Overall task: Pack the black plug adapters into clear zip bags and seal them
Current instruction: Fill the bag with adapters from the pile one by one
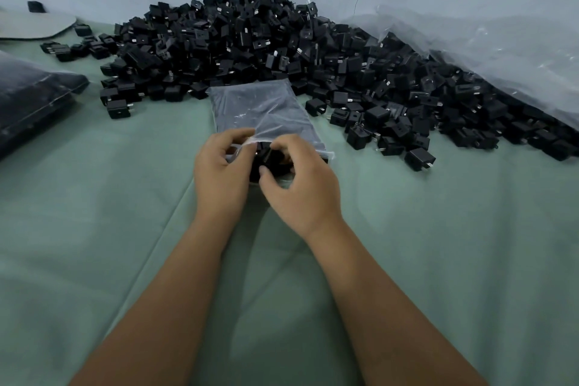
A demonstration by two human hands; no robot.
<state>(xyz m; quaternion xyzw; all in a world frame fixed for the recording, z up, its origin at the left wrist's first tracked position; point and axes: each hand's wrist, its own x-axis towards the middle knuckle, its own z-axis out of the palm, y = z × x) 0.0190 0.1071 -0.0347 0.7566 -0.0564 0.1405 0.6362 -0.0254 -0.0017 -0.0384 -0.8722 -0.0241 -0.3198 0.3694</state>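
A clear zip bag [260, 110] lies flat on the green cloth, its mouth facing me. My left hand [219, 172] pinches the upper lip of that mouth and lifts it. My right hand [300, 185] holds a black plug adapter [266, 160] at the opening, partly inside the bag and mostly hidden by my fingers. Behind the bag rises a large heap of loose black adapters [250, 41], stretching from the middle to the far right.
A filled clear bag of adapters [28, 94] lies at the left edge. A big crumpled plastic sheet [488, 50] covers the heap's right side against the wall. A flat grey board [34, 25] sits at the back left. The green cloth [94, 229] covers the near table.
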